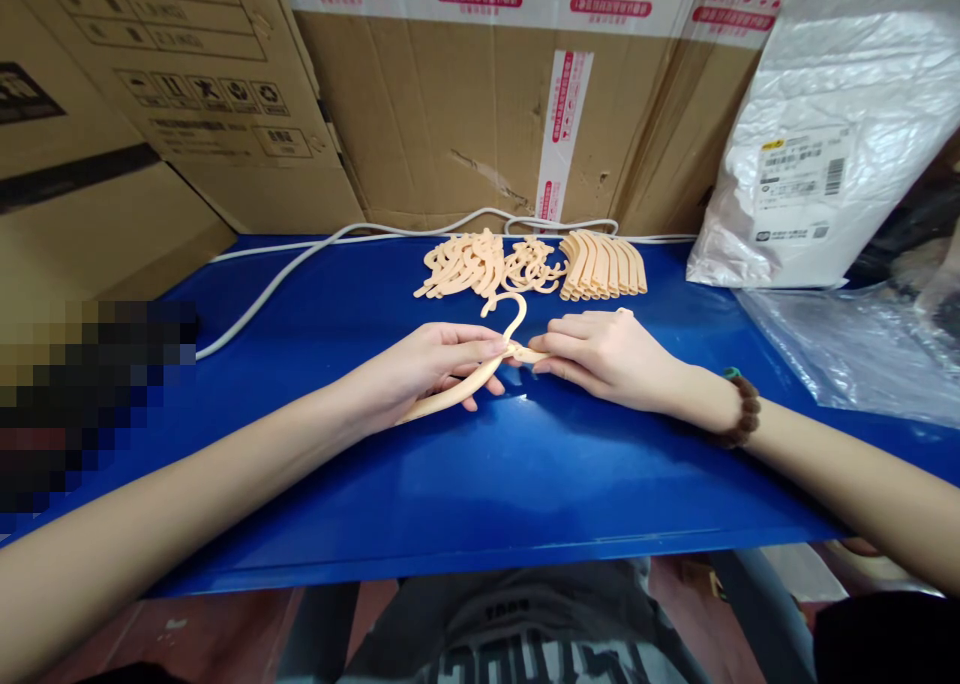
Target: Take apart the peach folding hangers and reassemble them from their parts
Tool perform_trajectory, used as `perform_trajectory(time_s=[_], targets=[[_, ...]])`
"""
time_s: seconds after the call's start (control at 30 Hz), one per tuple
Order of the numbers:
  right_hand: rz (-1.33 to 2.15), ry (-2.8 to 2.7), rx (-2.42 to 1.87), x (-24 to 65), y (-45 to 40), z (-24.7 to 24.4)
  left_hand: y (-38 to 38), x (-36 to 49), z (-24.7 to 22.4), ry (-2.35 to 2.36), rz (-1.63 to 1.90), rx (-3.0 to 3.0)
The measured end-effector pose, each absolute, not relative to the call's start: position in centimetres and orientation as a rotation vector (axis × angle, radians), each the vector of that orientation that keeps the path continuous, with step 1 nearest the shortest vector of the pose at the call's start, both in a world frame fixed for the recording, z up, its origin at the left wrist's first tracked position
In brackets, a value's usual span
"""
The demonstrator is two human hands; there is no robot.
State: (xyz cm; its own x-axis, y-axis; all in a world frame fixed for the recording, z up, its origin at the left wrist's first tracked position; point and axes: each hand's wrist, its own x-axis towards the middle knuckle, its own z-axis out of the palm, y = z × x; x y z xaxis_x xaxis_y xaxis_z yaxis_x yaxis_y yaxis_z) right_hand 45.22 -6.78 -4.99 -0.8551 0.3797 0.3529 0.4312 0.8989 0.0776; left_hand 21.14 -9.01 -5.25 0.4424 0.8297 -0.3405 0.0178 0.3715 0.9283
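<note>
Between my hands is a cream plastic clothes hanger (466,388), its hook pointing away from me and one arm slanting down to the left. My left hand (441,362) pinches it near the middle, by the base of the hook. The fingers of my right hand (592,356) close on a short cream piece at the hanger's right side, mostly hidden by the hand. Just beyond lie loose cream hanger arms (466,262), a small heap of hooks (531,264) and a neat row of curved tube-like arms (602,264).
The blue table (480,504) has its front edge close to my body. A white cable (300,247) runs along the back. Cardboard boxes (435,114) stand behind and at left. A white plastic parcel bag (810,134) and clear plastic film (862,349) lie at right.
</note>
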Motion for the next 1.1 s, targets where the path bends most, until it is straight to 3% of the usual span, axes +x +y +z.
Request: perform_trajectory(time_s=[1.1], targets=[[-0.061,-2.767,-0.497,45.34,-6.63,-5.68,-8.95,21.18,-5.83,1.006,0.587,1.122]])
